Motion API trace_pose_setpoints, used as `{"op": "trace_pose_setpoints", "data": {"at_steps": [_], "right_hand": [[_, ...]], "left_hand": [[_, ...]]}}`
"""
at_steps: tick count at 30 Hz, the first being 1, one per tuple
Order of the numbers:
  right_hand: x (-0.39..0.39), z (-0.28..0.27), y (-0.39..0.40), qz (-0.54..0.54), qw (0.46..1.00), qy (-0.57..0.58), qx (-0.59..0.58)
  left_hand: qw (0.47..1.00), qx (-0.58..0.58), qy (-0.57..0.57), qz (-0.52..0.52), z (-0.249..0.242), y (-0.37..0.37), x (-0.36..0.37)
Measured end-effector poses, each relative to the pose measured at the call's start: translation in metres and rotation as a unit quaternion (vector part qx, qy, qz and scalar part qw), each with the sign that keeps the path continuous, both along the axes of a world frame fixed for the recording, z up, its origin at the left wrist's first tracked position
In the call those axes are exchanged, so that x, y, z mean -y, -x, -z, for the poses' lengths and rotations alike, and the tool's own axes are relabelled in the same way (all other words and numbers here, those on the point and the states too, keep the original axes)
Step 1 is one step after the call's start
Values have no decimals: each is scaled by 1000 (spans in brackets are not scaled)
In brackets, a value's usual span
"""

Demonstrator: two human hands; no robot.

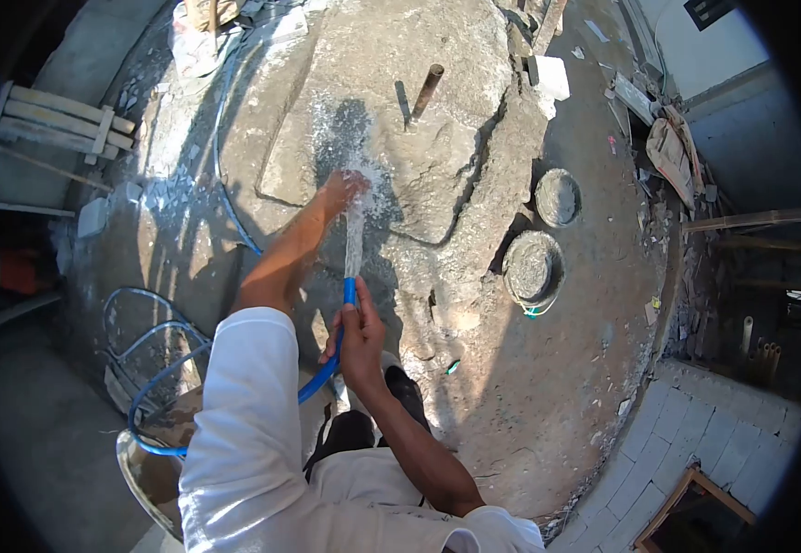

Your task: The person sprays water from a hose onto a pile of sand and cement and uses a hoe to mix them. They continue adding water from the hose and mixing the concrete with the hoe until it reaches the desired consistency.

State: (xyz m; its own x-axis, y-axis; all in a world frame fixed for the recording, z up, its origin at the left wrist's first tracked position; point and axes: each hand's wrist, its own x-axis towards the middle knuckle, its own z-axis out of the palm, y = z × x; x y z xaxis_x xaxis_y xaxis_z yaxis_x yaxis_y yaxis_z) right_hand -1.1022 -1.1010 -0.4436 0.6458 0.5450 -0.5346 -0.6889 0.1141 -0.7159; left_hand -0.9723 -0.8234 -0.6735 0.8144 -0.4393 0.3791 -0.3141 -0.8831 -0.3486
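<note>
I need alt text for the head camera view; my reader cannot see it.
A person's right hand holds a blue hose, its water splashing at the left hand over rough concrete. Two buckets with grey contents stand farther right.

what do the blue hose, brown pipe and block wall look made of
Hose: likely flexible plastic or rubber, smooth-looking, since it bends in loose curves. Pipe: perhaps rusty metal, judging by its brown colour, though dirty plastic is possible. Block wall: probably concrete or similar masonry, matte, from its grey faces and visible joints.
</note>
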Motion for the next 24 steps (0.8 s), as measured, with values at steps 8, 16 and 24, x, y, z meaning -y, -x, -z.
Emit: {"op": "trace_pose_setpoints", "data": {"at_steps": [8,16,24], "right_hand": [[-32,27,2,24,999,18,17],[-43,31,7,49,997,51,12],[-38,55,-57,130,989,23,-64]], "left_hand": [[495,-417,639,-415,-195,160,42],[339,-346,826,-289,-256,258,165],[471,-270,785,-298,-244,273,194]]}}
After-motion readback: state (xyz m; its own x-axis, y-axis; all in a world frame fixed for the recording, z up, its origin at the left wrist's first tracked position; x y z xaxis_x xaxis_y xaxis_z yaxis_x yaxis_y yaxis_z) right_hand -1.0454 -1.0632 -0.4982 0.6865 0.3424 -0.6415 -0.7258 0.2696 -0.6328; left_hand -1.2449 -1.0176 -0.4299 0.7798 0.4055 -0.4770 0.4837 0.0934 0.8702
